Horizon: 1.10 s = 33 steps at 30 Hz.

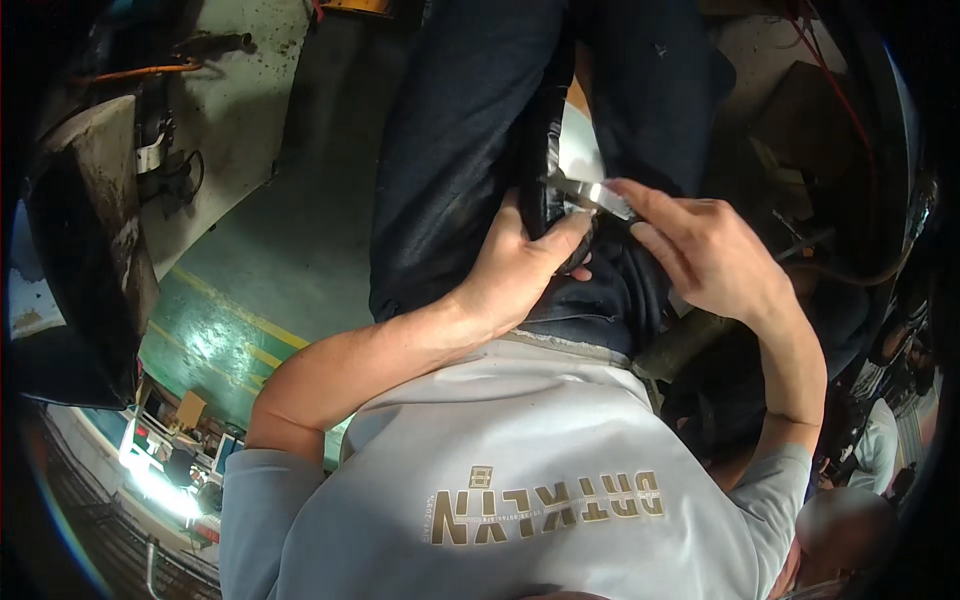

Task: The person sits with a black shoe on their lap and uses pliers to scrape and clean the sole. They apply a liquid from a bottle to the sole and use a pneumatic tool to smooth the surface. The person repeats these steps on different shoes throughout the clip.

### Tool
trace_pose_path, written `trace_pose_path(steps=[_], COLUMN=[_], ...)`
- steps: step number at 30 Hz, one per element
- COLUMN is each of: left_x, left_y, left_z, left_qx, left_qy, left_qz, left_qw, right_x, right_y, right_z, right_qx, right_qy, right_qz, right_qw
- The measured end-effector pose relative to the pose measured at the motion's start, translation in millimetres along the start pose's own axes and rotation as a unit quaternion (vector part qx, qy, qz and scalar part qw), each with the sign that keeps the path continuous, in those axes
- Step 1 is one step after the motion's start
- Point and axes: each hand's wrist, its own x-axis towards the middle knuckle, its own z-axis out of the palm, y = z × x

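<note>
Over my lap, between my thighs in dark trousers [450, 150], my left hand [520, 255] is closed round a glossy black piece [549, 200]. Its thumb reaches across toward the right, and the lower part of the piece is hidden by the fingers. My right hand [705, 240] pinches a flat silver metal tool [608, 198] between thumb and fingers. The tool's narrow dark end points left and meets or overlaps the top of the black piece; I cannot tell if they touch. The tool's exact kind does not show.
On the left stands a pale machine panel [225, 120] with a dark bulky part [85, 260] beside it. Yellow lines mark the green floor [245, 270]. A bright lamp [165, 490] glows at lower left. Another person in a pale top [878, 450] is at lower right.
</note>
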Motion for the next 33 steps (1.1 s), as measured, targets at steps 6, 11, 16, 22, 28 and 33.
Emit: trace_pose_path(steps=[6, 11, 16, 22, 28, 33], left_x=[3, 3, 3, -2, 0, 0], left_y=[-2, -4, -1, 0, 9, 9], left_z=[-2, -4, -1, -3, -16, -17], left_qx=[-0.006, -0.016, -0.034, -0.025, -0.251, -0.247], left_qy=[0.002, 0.001, 0.014, -0.026, -0.112, -0.077], left_qz=[0.016, 0.007, 0.017, 0.016, -0.031, -0.046], left_qw=[1.0, 1.0, 0.999, 0.999, 0.961, 0.965], right_x=[4, 8, 10, 2, -19, -7], right_y=[1, -4, -9, -36, -21, -26], right_z=[17, 17, 0, -19, 20, 7], right_qx=[0.026, 0.095, 0.094, 0.222, 0.155, 0.049], right_qy=[0.011, 0.065, -0.016, 0.114, 0.126, 0.018], right_qz=[-0.004, -0.023, 0.06, 0.085, -0.041, 0.014], right_qw=[1.0, 0.993, 0.994, 0.965, 0.979, 0.999])
